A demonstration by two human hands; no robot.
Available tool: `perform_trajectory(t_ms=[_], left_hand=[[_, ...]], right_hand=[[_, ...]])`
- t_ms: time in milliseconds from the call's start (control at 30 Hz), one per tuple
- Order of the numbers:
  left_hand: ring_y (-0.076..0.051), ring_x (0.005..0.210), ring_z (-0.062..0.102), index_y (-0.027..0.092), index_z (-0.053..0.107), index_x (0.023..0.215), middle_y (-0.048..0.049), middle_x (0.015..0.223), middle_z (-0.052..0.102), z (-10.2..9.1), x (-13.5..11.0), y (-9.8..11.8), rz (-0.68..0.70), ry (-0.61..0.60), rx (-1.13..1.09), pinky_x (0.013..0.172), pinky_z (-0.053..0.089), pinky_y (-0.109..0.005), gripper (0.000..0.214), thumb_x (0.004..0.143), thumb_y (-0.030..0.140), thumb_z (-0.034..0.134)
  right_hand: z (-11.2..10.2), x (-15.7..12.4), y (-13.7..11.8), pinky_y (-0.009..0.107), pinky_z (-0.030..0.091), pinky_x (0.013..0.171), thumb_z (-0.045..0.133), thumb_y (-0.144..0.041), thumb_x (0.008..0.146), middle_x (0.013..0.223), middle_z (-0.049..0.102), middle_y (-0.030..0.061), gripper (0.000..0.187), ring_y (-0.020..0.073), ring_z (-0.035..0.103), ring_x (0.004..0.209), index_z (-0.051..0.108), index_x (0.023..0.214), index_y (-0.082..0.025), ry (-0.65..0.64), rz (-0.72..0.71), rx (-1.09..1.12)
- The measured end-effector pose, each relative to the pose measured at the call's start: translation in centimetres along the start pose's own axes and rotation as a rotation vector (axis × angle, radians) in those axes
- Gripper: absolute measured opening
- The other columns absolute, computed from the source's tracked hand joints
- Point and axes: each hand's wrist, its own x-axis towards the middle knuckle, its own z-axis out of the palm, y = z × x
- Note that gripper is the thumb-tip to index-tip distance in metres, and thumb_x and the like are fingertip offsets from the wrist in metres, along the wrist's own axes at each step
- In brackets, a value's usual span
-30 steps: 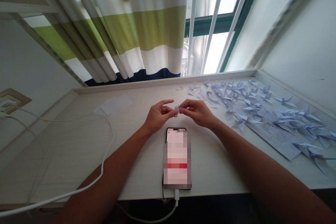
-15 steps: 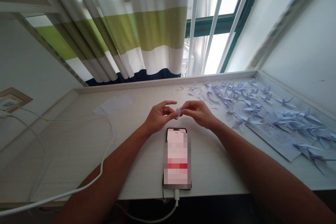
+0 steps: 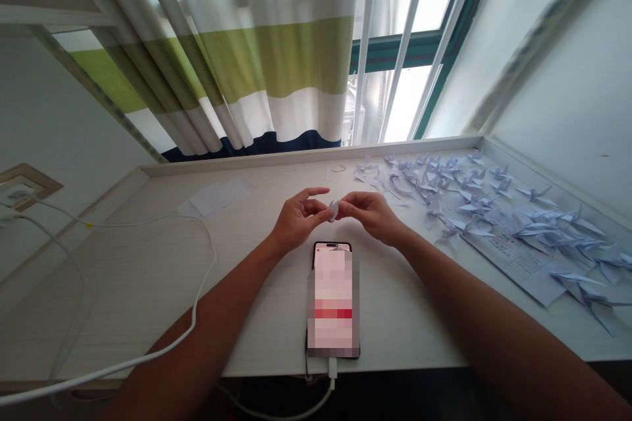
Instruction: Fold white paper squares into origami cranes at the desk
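Observation:
My left hand [image 3: 296,218] and my right hand [image 3: 371,214] meet above the middle of the pale desk [image 3: 148,276], each pinching one side of a small folded piece of pale lilac paper [image 3: 334,209]. The paper is held just off the desk, beyond the top end of a phone [image 3: 332,299]. The left index finger sticks out over the paper. Most of the paper is hidden by my fingertips.
The phone lies screen up near the front edge, plugged into a white cable [image 3: 197,302] that loops left. Several folded paper cranes [image 3: 494,204] cover the right side on a printed sheet [image 3: 513,256]. White paper slips [image 3: 217,196] lie at the back left; a striped curtain [image 3: 257,59] hangs behind.
Both hands keep their pinch on the small paper and have shifted it only slightly. The view has tilted a little.

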Motion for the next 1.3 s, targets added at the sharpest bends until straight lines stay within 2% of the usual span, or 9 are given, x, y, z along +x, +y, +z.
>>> perform_trajectory(t_ms=[100, 200, 467, 700, 867, 1000, 1067, 1200, 1300], left_hand=[[-0.018, 0.076, 0.074, 0.016, 0.064, 0.126, -0.0051, 0.083, 0.078, -0.1, 0.1, -0.3, -0.012, 0.002, -0.073, 0.079, 0.058, -0.033, 0.059, 0.074, 0.031, 0.087], [-0.018, 0.074, 0.074, 0.015, 0.065, 0.124, -0.0055, 0.081, 0.079, -0.1, 0.2, -0.5, -0.028, 0.009, -0.098, 0.078, 0.058, -0.034, 0.058, 0.073, 0.032, 0.088], [-0.021, 0.076, 0.075, 0.014, 0.066, 0.123, -0.0075, 0.08, 0.079, 0.1, 0.1, -0.4, -0.043, 0.043, -0.019, 0.079, 0.059, -0.037, 0.057, 0.074, 0.035, 0.087], [-0.021, 0.076, 0.076, 0.014, 0.065, 0.125, -0.0079, 0.081, 0.079, 0.0, 0.1, -0.5, -0.059, 0.052, 0.061, 0.078, 0.059, -0.035, 0.058, 0.076, 0.036, 0.086], [-0.021, 0.076, 0.076, 0.013, 0.065, 0.123, -0.0077, 0.08, 0.079, 0.3, 0.1, -0.2, -0.038, 0.067, 0.019, 0.078, 0.059, -0.036, 0.055, 0.077, 0.036, 0.085], [-0.021, 0.076, 0.075, 0.014, 0.069, 0.114, -0.0073, 0.081, 0.079, 0.8, 0.2, -0.1, 0.007, 0.194, -0.012, 0.078, 0.059, -0.036, 0.05, 0.073, 0.037, 0.087], [-0.02, 0.074, 0.075, 0.014, 0.071, 0.106, -0.0072, 0.079, 0.079, 1.1, 0.3, -0.2, 0.001, 0.245, -0.032, 0.074, 0.058, -0.035, 0.046, 0.071, 0.038, 0.088], [-0.02, 0.07, 0.073, 0.014, 0.075, 0.089, -0.0071, 0.075, 0.078, 1.4, 0.5, -0.4, -0.021, 0.259, -0.06, 0.066, 0.055, -0.031, 0.036, 0.068, 0.04, 0.089], [-0.019, 0.07, 0.073, 0.015, 0.076, 0.085, -0.0066, 0.075, 0.078, 1.3, 0.5, -0.5, -0.018, 0.247, -0.047, 0.067, 0.055, -0.031, 0.033, 0.067, 0.04, 0.09]], right_hand=[[0.1, 0.0, 0.1, 0.039, 0.058, 0.087, 0.077, -0.049, 0.083, 0.082, 0.076, 0.0061, 0.034, 0.0183, 0.071, 0.081, 0.074, 0.087, -0.016, -0.035, 0.025, 0.121], [0.2, 0.0, -0.1, 0.04, 0.058, 0.087, 0.076, -0.048, 0.085, 0.083, 0.076, 0.0062, 0.032, 0.0185, 0.072, 0.081, 0.074, 0.087, -0.016, -0.042, 0.014, 0.131], [0.7, -0.3, -1.0, 0.037, 0.057, 0.08, 0.072, -0.043, 0.087, 0.082, 0.077, 0.006, 0.026, 0.0208, 0.072, 0.081, 0.075, 0.082, -0.018, 0.087, -0.088, -0.239], [0.6, -0.5, -0.9, 0.034, 0.053, 0.074, 0.064, -0.038, 0.094, 0.086, 0.075, 0.0057, 0.023, 0.0196, 0.068, 0.081, 0.072, 0.083, -0.02, 0.105, -0.213, -0.519], [0.7, -0.4, -0.7, 0.036, 0.053, 0.077, 0.061, -0.046, 0.096, 0.087, 0.074, 0.0057, 0.028, 0.0204, 0.066, 0.082, 0.069, 0.085, -0.02, 0.115, -0.217, -0.459], [0.9, -0.1, 0.1, 0.04, 0.056, 0.083, 0.065, -0.049, 0.092, 0.093, 0.075, 0.0072, 0.031, 0.0214, 0.07, 0.087, 0.071, 0.1, -0.02, 0.136, -0.131, -0.268], [0.9, 0.0, 0.6, 0.04, 0.057, 0.083, 0.067, -0.049, 0.091, 0.093, 0.075, 0.0076, 0.032, 0.021, 0.07, 0.086, 0.071, 0.1, -0.019, 0.117, -0.103, -0.227], [1.0, 0.0, 1.0, 0.036, 0.057, 0.077, 0.067, -0.044, 0.091, 0.086, 0.073, 0.006, 0.026, 0.0196, 0.068, 0.083, 0.072, 0.087, -0.019, 0.126, -0.147, -0.287], [1.3, -0.2, 0.7, 0.033, 0.057, 0.073, 0.065, -0.036, 0.093, 0.087, 0.071, 0.0057, 0.02, 0.0185, 0.066, 0.081, 0.074, 0.086, -0.02, 0.155, -0.205, -0.41]])
